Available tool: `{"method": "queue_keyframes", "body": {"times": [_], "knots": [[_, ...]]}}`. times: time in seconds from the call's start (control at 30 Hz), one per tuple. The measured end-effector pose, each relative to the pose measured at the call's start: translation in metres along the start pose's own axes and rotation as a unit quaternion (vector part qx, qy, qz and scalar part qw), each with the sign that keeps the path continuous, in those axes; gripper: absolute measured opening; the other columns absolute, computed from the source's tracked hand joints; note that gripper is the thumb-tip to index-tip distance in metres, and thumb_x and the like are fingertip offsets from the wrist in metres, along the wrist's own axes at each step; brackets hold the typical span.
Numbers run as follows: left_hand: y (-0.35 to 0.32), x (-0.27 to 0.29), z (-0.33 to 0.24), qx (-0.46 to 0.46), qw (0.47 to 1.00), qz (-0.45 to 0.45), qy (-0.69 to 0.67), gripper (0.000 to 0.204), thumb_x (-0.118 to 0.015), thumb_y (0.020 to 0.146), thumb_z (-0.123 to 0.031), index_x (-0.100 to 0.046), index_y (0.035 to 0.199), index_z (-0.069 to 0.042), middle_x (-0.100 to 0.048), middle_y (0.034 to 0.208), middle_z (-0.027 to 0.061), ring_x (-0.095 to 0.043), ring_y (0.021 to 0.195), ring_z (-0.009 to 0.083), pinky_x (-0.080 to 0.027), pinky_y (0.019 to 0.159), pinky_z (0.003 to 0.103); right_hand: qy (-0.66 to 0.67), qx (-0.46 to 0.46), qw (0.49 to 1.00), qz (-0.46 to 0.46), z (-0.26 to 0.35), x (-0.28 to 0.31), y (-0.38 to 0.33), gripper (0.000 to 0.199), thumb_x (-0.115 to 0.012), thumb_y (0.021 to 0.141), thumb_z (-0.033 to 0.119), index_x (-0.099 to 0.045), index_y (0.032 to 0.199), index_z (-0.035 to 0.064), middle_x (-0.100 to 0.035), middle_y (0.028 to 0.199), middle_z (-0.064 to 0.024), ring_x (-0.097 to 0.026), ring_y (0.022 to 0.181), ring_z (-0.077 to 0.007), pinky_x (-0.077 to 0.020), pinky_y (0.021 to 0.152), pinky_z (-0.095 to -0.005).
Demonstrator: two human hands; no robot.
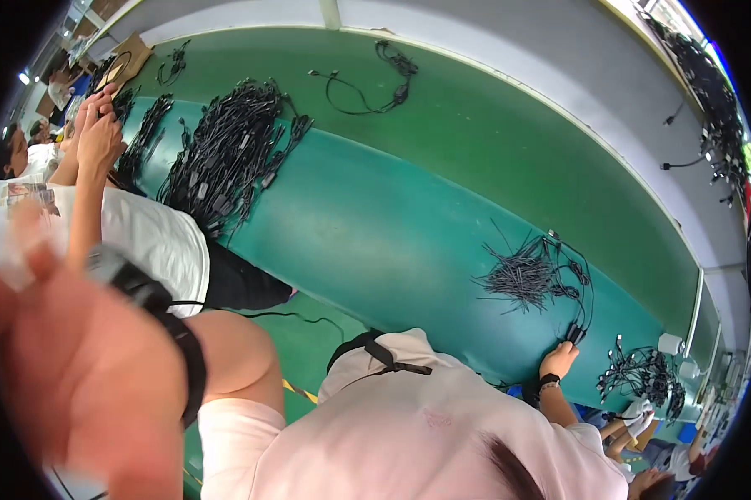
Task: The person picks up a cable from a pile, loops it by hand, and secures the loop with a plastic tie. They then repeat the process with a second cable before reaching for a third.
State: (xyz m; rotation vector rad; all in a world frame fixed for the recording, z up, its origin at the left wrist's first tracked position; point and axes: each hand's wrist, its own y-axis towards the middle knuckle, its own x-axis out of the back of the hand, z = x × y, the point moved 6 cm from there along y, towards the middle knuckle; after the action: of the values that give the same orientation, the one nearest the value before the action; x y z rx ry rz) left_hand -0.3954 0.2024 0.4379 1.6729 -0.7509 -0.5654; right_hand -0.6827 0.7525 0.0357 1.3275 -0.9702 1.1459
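Looking down, I see a long green bench point(409, 217) curving across the view, with a flat brown cardboard piece point(128, 60) at its far left corner. A big heap of black cables point(225, 154) lies toward the left end, and a small bundle of black ties point(521, 275) sits near the front edge to the right.

My left hand point(75, 375) is raised very close to the camera, blurred, with a black wrist strap point(171, 333) on it; I cannot tell how far its fingers spread or whether it holds anything. My right hand is out of view.

A co-worker's hand point(557, 360) rests at the front edge, touching black cable ends point(575, 333).
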Motion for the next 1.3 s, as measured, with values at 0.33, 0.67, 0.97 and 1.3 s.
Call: {"method": "queue_keyframes", "body": {"times": [0.33,0.67,0.97,1.3], "knots": [[-0.024,0.071,-0.061,-0.141,0.987,0.021,0.069,0.047,-0.05,0.08,-0.037,-0.049,0.11,0.0,-0.053,0.096,0.0181,-0.051,0.084,0.0254,-0.04,0.076,0.038,-0.128,0.079,0.989,0.006,-0.033,-0.016,-0.011,0.023,-0.038,0.085,0.007,-0.047,0.105,0.0003,-0.048,0.099,-0.0173,-0.049,0.087,-0.0329,-0.0412,0.077,-0.0403],[-0.03,0.07,-0.043,-0.132,0.956,-0.03,0.262,0.029,-0.051,0.082,-0.024,-0.056,0.105,-0.007,-0.056,0.09,0.0122,-0.053,0.077,0.0212,-0.042,0.069,0.032,0.017,-0.025,0.999,-0.015,-0.004,-0.012,-0.014,0.009,-0.047,0.08,0.004,-0.046,0.087,-0.0001,-0.044,0.095,-0.0222,-0.047,0.085,-0.0397,-0.0401,0.074,-0.0438],[-0.106,-0.052,0.282,0.453,0.859,0.081,0.223,0.045,-0.056,0.081,-0.014,-0.045,0.124,-0.012,-0.062,0.082,0.0127,-0.059,0.071,0.0214,-0.047,0.069,0.034,0.014,-0.015,1.0,-0.016,-0.008,-0.024,0.004,0.007,-0.048,0.08,0.002,-0.046,0.086,-0.0015,-0.044,0.095,-0.0215,-0.048,0.082,-0.0394,-0.0409,0.07,-0.0438],[-0.397,-0.042,0.486,0.708,0.513,0.393,0.284,0.073,-0.04,0.081,-0.01,0.002,0.14,-0.018,-0.06,0.069,0.0087,-0.053,0.047,0.0187,-0.044,0.045,0.033,-0.005,-0.019,0.999,0.032,-0.009,-0.035,-0.001,0.007,-0.044,0.084,0.006,-0.045,0.088,0.0,-0.044,0.095,-0.0208,-0.047,0.079,-0.0395,-0.0401,0.067,-0.0443]]}}
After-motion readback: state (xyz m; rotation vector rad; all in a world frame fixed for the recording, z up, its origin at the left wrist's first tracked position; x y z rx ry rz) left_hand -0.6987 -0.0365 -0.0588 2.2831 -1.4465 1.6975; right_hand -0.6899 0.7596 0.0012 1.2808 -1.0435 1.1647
